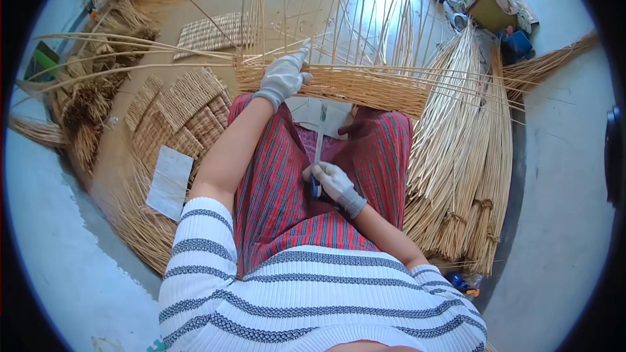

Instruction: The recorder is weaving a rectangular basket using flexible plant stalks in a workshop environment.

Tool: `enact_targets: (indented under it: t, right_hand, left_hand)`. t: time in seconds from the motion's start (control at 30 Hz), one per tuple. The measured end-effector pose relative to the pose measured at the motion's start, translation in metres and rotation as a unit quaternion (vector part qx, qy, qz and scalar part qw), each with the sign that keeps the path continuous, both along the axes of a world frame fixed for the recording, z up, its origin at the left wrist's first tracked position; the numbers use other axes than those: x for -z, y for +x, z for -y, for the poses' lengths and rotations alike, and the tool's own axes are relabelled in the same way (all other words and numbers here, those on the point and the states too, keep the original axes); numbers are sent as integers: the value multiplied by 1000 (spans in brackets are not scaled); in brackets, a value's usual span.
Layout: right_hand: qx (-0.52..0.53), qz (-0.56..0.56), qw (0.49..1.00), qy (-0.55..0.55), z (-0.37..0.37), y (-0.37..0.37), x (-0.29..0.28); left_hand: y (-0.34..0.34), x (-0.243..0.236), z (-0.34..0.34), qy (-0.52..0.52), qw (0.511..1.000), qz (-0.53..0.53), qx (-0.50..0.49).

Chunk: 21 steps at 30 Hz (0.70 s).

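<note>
A half-woven wicker piece (365, 88) lies across my knees, its upright stakes fanning away from me. My left hand (283, 77), in a grey glove, rests on the woven band's left end, fingers pressed against the weave and one finger pointing up along a stake. My right hand (332, 182), also gloved, lies in my lap on the red striped skirt (274, 202). It is closed on a thin tool with a blue handle (317, 156) that points toward the weave.
Bundles of straw-coloured willow rods (463, 156) lie at my right. Several flat woven mats (186, 107) and a white sheet (168, 181) are on the floor at my left, with more loose rods (91, 98). Boxes and blue containers (486, 0) sit at the far right.
</note>
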State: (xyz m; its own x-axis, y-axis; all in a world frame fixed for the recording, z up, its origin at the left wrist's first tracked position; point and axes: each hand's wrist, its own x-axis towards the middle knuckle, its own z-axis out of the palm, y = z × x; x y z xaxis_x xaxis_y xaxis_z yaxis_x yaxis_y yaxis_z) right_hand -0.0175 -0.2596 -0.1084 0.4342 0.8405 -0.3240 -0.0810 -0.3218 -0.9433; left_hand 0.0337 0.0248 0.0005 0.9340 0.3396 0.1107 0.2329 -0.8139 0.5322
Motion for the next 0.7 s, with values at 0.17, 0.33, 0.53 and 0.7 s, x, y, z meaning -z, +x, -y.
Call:
enact_targets:
  t: [0.17, 0.33, 0.53, 0.7]
  right_hand:
    - [3, 7, 999, 46, -47, 40, -18]
    - [21, -27, 998, 51, -84, 76, -9]
    - [49, 7, 999, 23, -95, 77, -23]
    - [35, 27, 999, 25, -100, 78, -20]
  left_hand:
    - [0, -11, 0, 38, 999, -8, 26]
    - [-3, 21, -11, -24, 996, 80, 16]
    - [-1, 13, -4, -54, 997, 13, -45]
    - [-3, 16, -6, -51, 998, 38, -18]
